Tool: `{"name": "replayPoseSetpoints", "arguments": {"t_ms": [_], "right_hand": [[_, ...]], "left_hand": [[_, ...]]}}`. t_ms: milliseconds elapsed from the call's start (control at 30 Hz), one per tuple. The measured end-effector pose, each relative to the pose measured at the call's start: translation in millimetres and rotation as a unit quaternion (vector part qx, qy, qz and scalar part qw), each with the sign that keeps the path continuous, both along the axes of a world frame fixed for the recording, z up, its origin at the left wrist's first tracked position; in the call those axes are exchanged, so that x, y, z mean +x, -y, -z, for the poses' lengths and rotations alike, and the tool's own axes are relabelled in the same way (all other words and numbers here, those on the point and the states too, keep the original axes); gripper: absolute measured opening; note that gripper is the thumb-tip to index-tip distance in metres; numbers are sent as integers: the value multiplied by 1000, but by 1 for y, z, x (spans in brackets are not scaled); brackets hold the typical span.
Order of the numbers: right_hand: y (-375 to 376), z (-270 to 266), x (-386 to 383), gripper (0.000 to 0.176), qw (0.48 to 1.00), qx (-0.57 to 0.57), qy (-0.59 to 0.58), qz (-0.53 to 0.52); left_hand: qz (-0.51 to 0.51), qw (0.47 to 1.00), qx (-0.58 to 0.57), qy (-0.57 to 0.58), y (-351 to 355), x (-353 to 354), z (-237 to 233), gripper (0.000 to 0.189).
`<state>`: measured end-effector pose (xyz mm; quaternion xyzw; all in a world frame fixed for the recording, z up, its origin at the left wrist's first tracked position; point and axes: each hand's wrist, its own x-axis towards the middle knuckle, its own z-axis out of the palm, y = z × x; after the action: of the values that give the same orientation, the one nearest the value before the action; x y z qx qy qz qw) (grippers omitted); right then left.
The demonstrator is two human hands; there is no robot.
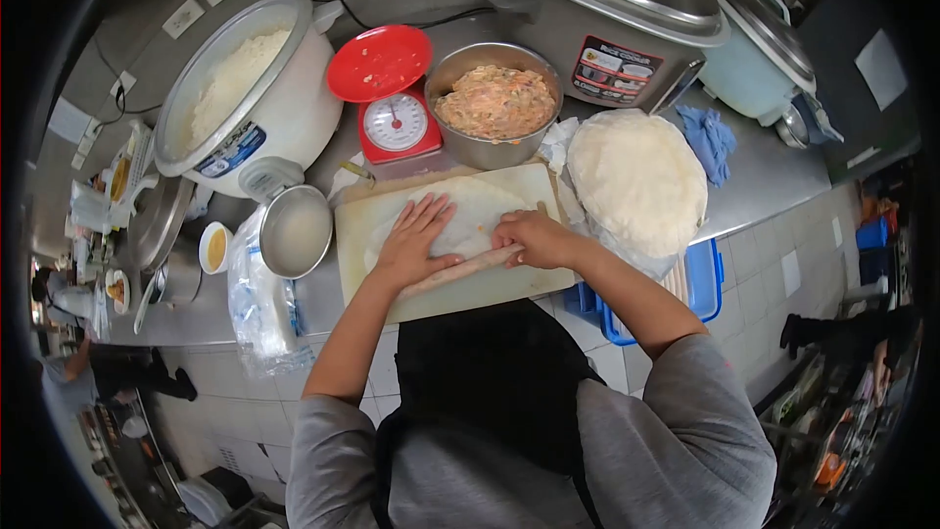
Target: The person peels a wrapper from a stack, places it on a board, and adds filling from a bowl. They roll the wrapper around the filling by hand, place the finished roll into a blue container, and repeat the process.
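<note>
A long, thin spring roll (pixel 452 272) lies along the near side of a pale cutting board (pixel 431 306). My left hand (pixel 416 243) rests open, fingers spread flat over a thin white wrapper (pixel 480 204), its thumb at the roll. My right hand (pixel 537 240) is closed, fingers curled on the roll's right end. Beyond the board stands a steel pot (pixel 497 145) of minced filling (pixel 495 103) with orange bits. To the right is a round stack of wrappers (pixel 638 179) on plastic.
A red kitchen scale (pixel 397 127) stands behind the board, beside an open rice cooker (pixel 318 98). A steel saucepan (pixel 296 232) and plastic bags (pixel 259 304) lie left. Right are a closed rice cooker (pixel 548 24), a blue glove (pixel 707 142) and a blue tray (pixel 707 279) below the counter.
</note>
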<state>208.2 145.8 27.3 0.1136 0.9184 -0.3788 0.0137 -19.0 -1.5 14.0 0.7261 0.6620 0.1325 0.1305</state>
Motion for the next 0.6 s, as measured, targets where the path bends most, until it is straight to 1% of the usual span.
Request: {"name": "replayPoseSetpoints", "arguments": {"t_ms": [33, 133, 233, 333, 367, 433, 533, 600], "right_hand": [[0, -3, -2, 31, 1000, 9, 1, -8], [7, -23, -9, 35, 993, 115, 24, -26], [19, -15, -27, 38, 997, 59, -30, -48], [29, -2, -40, 39, 997, 62, 6, -53], [29, -2, -42, 39, 996, 65, 7, -58], [30, -2, -42, 38, 996, 70, 11, -61], [32, 2, -42, 37, 994, 81, 23, -66], [30, -8, -37, 37, 996, 62, 20, -66]], "left_hand": [[-10, 1000, 6, 5, 1, 2, -5, 85], [-33, 985, 158, -53, 9, 15, -36, 69], [-114, 990, 24, 74, 25, 28, -30, 42], [-135, 975, -11, 173, 42, 40, -25, 32], [-140, 976, 10, 167, 44, 40, -13, 33], [-142, 976, 21, 163, 45, 40, -6, 34], [-143, 973, 33, 175, 47, 42, 0, 38], [-152, 971, 57, 178, 54, 42, -3, 41]]}}
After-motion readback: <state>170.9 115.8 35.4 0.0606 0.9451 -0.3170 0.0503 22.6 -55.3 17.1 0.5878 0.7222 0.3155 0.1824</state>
